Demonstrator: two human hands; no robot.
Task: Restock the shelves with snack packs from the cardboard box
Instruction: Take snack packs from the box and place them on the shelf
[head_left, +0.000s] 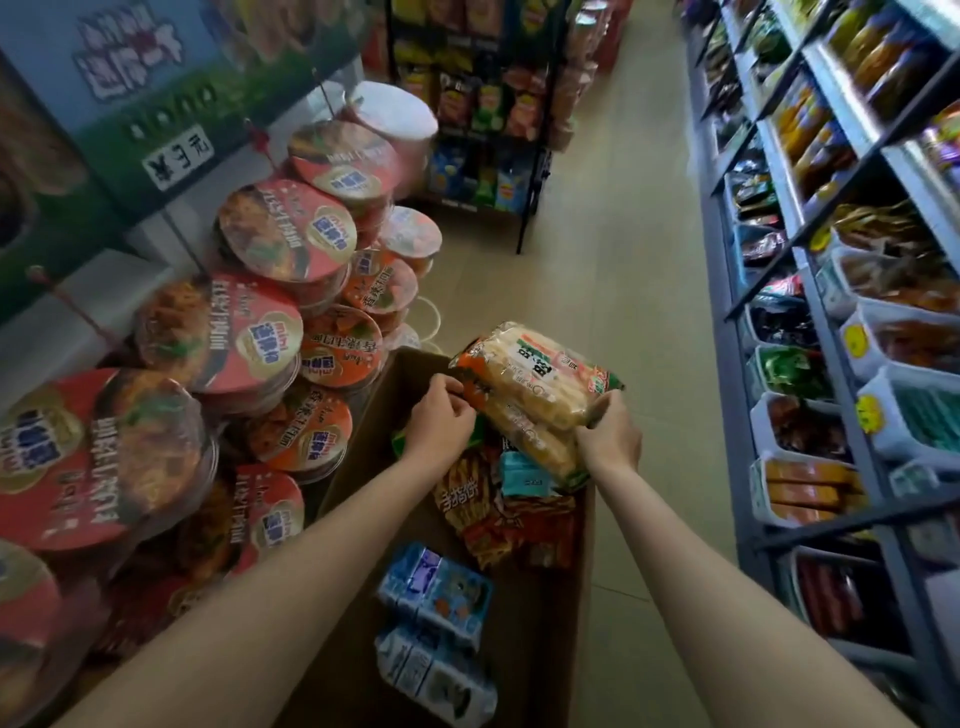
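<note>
I look down a shop aisle at my two bare hands above an open cardboard box (363, 441) on the floor. My right hand (609, 434) grips the near end of a large clear pack of pale rice crackers (535, 387), raised over the box. My left hand (440, 415) pinches the pack's left edge. Inside the box lie red snack packs (498, 512) and blue packs (436, 587). Stacked noodle bowls (244, 332) stand to my left; stocked shelves (831, 322) line my right.
</note>
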